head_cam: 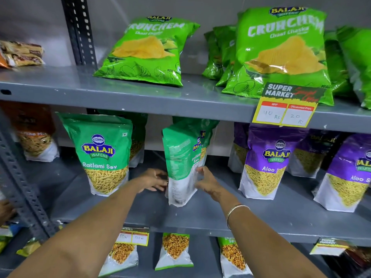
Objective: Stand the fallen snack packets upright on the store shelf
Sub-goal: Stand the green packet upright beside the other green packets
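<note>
Here, both hands (154, 178) (206, 182) pinch an upright green Balaji Ratlami Sev packet (183, 163), its back facing out.

Both your forearms reach forward and converge. Your left hand (154, 178) curls with fingers pointing right, while your right hand (206, 182) stands thumb-up, bangle at the wrist.

Bright, even light; seemingly blurred edges.
</note>
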`<state>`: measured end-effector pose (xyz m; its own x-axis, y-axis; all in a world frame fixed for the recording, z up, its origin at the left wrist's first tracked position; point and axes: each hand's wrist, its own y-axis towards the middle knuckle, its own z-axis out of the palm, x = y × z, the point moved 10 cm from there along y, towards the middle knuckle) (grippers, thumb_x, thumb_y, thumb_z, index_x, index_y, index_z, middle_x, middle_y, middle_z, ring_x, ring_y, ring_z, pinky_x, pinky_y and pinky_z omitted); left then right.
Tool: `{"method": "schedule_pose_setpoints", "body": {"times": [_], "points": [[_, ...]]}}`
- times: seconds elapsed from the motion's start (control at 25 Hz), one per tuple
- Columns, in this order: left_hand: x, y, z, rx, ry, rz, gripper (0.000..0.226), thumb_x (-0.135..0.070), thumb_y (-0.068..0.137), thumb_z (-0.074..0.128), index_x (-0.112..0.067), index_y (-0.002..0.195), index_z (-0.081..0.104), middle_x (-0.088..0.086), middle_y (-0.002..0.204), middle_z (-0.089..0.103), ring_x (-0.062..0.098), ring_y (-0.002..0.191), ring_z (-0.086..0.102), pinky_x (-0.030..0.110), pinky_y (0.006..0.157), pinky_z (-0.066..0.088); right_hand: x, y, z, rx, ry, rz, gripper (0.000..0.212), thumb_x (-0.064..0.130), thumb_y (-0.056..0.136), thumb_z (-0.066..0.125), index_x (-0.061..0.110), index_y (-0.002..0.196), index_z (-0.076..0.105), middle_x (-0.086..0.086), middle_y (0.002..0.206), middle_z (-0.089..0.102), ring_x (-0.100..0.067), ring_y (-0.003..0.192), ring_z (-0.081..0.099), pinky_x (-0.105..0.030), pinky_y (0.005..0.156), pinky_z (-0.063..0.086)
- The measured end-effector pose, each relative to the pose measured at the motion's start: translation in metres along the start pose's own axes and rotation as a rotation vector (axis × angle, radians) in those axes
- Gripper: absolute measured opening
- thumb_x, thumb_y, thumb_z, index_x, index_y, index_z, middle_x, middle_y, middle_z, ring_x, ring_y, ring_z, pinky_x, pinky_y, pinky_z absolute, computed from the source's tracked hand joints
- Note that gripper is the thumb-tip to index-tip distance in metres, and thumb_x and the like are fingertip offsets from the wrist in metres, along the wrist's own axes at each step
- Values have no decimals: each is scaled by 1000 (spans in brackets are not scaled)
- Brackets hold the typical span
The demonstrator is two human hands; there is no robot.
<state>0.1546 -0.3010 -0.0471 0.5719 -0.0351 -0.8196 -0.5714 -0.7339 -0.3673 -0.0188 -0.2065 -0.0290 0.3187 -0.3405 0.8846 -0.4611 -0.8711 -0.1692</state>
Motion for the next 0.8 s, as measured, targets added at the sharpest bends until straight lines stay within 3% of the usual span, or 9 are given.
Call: {"method": "schedule_pose_setpoints", "body": {"times": [0.12, 0.2, 0.28, 0.36, 0.44, 0.52, 0.6, 0.68, 0.8], "points": [[-14, 3, 8, -25, 13, 72, 78, -7, 74, 72, -14, 141, 33, 4, 131, 52, 20, 122, 49, 29, 90, 43, 3, -8, 20, 242, -34, -5, 81, 1, 70, 72, 24, 138, 36, -4, 121, 41, -16, 109, 46, -29, 93, 46], [-25, 8, 23, 1, -2, 115, 83, -3, 70, 75, -12, 141, 32, 5, 143, 47, 20, 127, 45, 29, 100, 40, 1, -7, 31, 285, -65, -18, 101, 24, 53, 90, 29, 138, 35, 2, 134, 48, -14, 121, 49, -39, 106, 44], [-32, 7, 33, 26, -23, 111, 83, -2, 72, 73, -14, 142, 30, 6, 143, 47, 20, 123, 46, 29, 94, 39, 2, -5, 30, 239, -75, -55, 111, 27, 46, 93, 24, 138, 32, 2, 135, 47, -18, 128, 46, -41, 110, 40], [-31, 9, 36, 61, -42, 61, 93, -4, 74, 71, -21, 147, 17, 1, 146, 41, 21, 130, 41, 33, 90, 38, 6, -11, 19, 160, -31, -45, 97, 8, 58, 86, 7, 134, 26, 0, 124, 45, -17, 121, 46, -32, 105, 40], [-24, 12, 36, 123, -27, 4, 101, -6, 75, 71, -27, 148, 5, 3, 149, 35, 23, 136, 35, 39, 97, 38, 0, -10, 9, 132, 43, -17, 85, -1, 64, 81, 1, 129, 25, -7, 124, 47, -20, 118, 48, -34, 102, 42], [-20, 14, 32, 145, -4, -19, 95, -6, 76, 70, -24, 147, 11, 8, 148, 34, 24, 137, 33, 42, 108, 31, -4, -6, 5, 137, 101, -20, 88, 0, 59, 83, 6, 131, 32, -15, 133, 50, -25, 120, 51, -40, 106, 42], [-22, 18, 19, 71, -4, 14, 81, -4, 74, 72, -15, 141, 27, 12, 148, 36, 23, 135, 35, 40, 115, 27, -19, 13, -2, 101, 54, -45, 99, 16, 41, 92, 20, 128, 45, -19, 134, 52, -31, 122, 52, -48, 107, 43], [-27, 18, 11, -7, -24, 51, 69, -2, 73, 72, -5, 132, 37, 18, 142, 43, 20, 122, 43, 38, 112, 32, -24, 17, -14, 54, 48, -61, 91, 10, 44, 88, 13, 127, 50, -21, 130, 57, -35, 119, 55, -51, 105, 44], [-29, 17, 10, -47, -52, 71, 73, 3, 76, 68, -1, 136, 28, 21, 126, 55, 19, 106, 46, 31, 93, 41, -7, 3, -38, -86, -9, -63, 69, -5, 63, 77, -1, 124, 46, -14, 117, 62, -27, 107, 58, -45, 99, 48]]}}
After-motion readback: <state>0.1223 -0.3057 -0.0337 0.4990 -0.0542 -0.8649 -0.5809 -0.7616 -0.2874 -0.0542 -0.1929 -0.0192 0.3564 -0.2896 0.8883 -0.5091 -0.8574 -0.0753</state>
